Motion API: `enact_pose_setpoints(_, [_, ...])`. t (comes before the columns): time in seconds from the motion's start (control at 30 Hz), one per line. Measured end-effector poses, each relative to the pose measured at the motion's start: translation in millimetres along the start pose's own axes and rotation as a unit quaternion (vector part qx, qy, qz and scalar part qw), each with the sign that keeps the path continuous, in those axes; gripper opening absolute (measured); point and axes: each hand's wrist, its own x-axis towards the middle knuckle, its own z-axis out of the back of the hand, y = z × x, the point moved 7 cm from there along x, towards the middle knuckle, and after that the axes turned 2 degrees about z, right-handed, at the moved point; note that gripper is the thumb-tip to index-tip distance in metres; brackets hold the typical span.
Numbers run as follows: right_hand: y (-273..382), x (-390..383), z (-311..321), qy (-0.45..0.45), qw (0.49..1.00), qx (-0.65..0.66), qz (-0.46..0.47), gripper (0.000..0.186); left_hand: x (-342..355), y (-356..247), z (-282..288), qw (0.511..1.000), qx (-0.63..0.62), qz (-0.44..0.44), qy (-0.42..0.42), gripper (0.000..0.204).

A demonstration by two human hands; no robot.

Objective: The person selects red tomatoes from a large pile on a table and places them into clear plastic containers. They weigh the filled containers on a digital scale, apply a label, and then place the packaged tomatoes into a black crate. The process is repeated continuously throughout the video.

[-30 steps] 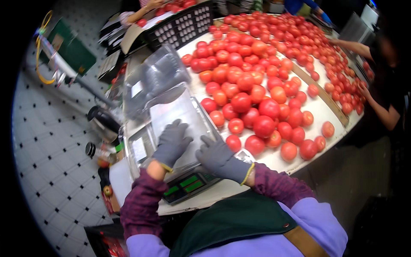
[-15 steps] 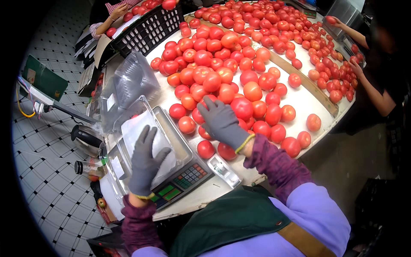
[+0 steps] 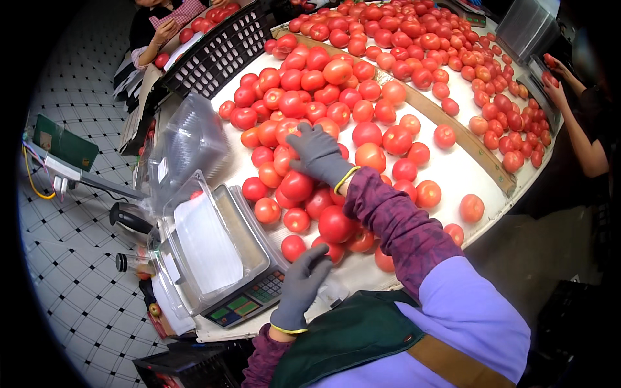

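Note:
My right hand [image 3: 318, 154], in a grey glove, lies palm down on the heap of red tomatoes [image 3: 313, 80], its fingers spread over the near part. Several tomatoes, one a large red tomato [image 3: 336, 224], are gathered in front of that forearm. My left hand [image 3: 303, 286], gloved the same way, is at the table's near edge with thumb and fingers apart. Its fingertips are close to the nearest tomatoes; whether they touch is unclear. To its left stands a digital scale [image 3: 249, 302]. Clear plastic trays with a white sheet [image 3: 208, 240] rest on the scale.
A wooden strip [image 3: 453, 124] divides the white table. Stacked clear plastic boxes [image 3: 194, 132] and a black crate [image 3: 220, 48] line the left side, with a kettle [image 3: 132, 216] lower down. Co-workers' hands show at far left and at right, where one holds tomatoes.
My left hand has moved right, from above the scale to the near tomatoes. The right hand has shifted up and left on the heap. More tomatoes now lie gathered near the front.

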Motion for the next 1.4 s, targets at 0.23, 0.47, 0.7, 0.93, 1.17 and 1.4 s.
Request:
enact_pose_setpoints(0.23, [69,-76,37,0.163,0.864,0.458,0.132,0.039,24,-15,2,0.83,-0.556,0.037,0.0,0.055])
enact_pose_setpoints(0.47, [-71,-7,1,-0.036,0.992,0.085,-0.083,0.059,5,-20,-2,0.841,-0.529,0.094,-0.065,0.054])
enact_pose_setpoints(0.7, [-76,10,-22,0.087,0.864,0.438,-0.233,0.056,-13,-34,25,0.863,-0.493,0.056,-0.092,0.063])
enact_pose_setpoints(0.93, [40,-17,26,0.101,0.654,0.724,-0.193,0.055,-85,-92,134,0.925,0.088,-0.111,-0.353,0.082])
enact_pose_setpoints(1.17, [240,-54,18,0.18,0.902,0.299,0.254,0.061,-84,-89,183,0.769,0.535,-0.075,-0.34,0.068])
enact_pose_setpoints(1.4, [181,-24,-26,0.02,0.946,0.269,0.179,0.01,-99,-56,194,0.811,0.46,-0.049,-0.358,0.043])
